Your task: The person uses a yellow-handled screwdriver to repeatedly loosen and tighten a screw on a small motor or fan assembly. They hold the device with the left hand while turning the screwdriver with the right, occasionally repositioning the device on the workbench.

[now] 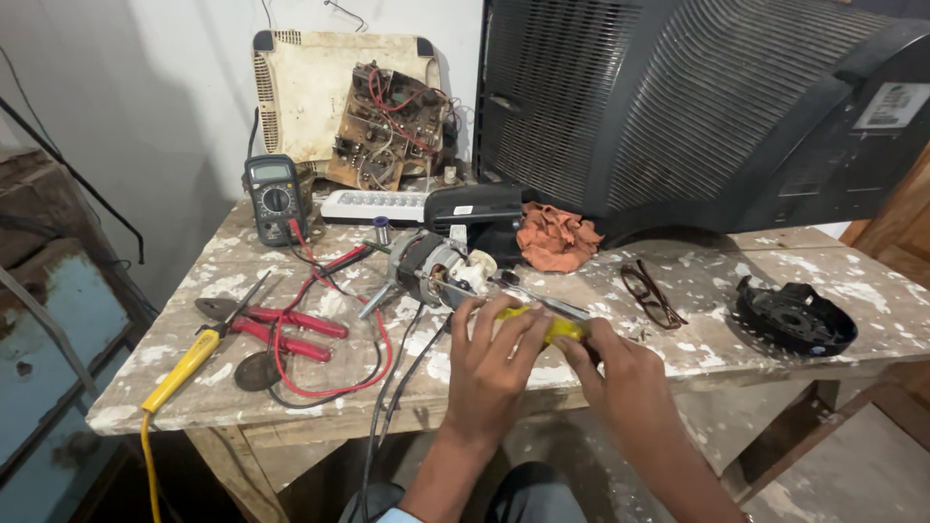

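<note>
A small electric motor (426, 269) with a metal shaft lies near the middle of the paint-spattered wooden table (746, 271). Just in front of it, both my hands grip a yellow-handled tool (554, 327) held level. My left hand (492, 360) wraps the handle's left part, fingers curled over it. My right hand (612, 366) pinches the handle's right end. Thin metal jaws (542, 302), like pliers or tweezers, lie on the table beyond the handle; whether they belong to the tool I cannot tell.
Red-handled pliers (291, 329), a yellow soldering iron (184, 366) and a multimeter (275, 197) with red and black leads lie left. Eyeglasses (651, 293) and a black round cover (794, 316) lie right. An orange rag (556, 237), circuit board (387, 126) and large black television back (697, 107) stand behind.
</note>
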Demonstrator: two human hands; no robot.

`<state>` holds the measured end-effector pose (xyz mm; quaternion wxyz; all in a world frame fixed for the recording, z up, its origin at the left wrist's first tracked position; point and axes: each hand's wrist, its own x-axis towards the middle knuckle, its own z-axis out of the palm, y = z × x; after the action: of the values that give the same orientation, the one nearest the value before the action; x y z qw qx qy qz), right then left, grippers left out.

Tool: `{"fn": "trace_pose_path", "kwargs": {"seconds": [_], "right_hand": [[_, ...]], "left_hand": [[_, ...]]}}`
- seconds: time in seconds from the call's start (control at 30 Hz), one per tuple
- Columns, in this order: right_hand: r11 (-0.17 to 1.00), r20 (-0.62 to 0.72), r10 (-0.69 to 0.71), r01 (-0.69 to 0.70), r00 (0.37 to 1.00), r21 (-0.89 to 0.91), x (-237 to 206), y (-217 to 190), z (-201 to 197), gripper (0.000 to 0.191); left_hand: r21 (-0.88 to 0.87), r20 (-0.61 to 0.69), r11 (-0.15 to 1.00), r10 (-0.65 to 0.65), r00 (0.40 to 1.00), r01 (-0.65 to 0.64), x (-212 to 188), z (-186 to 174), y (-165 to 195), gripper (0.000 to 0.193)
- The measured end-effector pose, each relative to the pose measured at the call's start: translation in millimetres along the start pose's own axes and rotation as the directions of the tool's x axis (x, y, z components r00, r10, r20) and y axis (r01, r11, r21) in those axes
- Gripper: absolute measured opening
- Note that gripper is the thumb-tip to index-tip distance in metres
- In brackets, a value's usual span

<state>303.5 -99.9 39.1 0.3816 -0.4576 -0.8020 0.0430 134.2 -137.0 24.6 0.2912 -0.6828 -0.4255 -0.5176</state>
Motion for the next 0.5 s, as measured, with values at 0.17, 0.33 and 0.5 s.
{"fn": "trace_pose_path", "kwargs": {"seconds": [0.17, 0.33, 0.5], "right_hand": [[0.937, -0.174, -0.329, 0.344, 0.928, 0.064, -3.6, 8.5, 2.1, 0.032], [0.963, -0.163, -0.244, 0.259, 0.956, 0.079, -5.6, 12.7, 9.4, 0.032], [0.974, -0.115, -0.226, 0.224, 0.967, -0.031, -6.7, 14.9, 5.1, 0.039]], "left_hand": [[0.073, 0.030, 0.997, 0.014, 0.999, -0.016, -2.6, 4.8, -2.9, 0.042], [0.064, -0.010, 0.998, -0.010, 1.000, 0.010, -4.5, 6.7, 0.7, 0.039], [0.058, 0.043, 0.998, -0.017, 0.999, 0.014, -6.7, 5.6, -2.7, 0.041]]}}
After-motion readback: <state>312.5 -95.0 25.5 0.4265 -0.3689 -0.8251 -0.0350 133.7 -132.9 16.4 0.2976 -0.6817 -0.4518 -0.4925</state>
